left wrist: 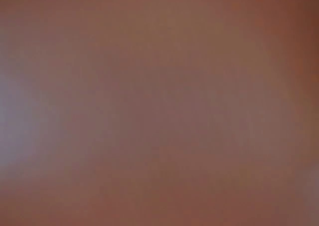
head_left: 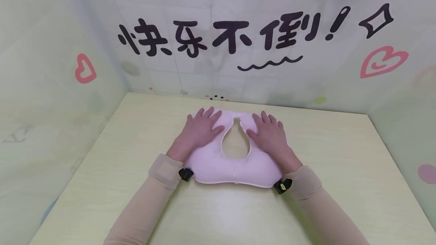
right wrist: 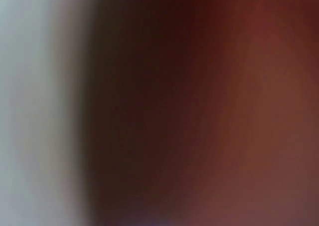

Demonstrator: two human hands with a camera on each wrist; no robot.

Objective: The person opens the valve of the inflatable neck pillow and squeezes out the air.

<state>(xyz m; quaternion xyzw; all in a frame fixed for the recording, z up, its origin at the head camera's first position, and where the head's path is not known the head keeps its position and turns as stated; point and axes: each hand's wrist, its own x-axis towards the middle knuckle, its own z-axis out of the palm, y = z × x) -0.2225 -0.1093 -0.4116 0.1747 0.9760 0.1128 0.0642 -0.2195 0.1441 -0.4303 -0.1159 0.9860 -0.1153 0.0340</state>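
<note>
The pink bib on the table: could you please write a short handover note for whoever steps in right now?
Left hand: flat, fingers straight, pressing on the left wing of the pink bib.
Right hand: flat, fingers straight, pressing on the right wing.
The bib lies spread out on the pale yellow table, neck opening between the hands, rounded edge towards the person.
Done: bib laid flat, both sides held down.
Left: judging by the pose, probably smoothing or folding; no fold shows so far.
Both wrist views are blurred and show nothing usable.
</note>
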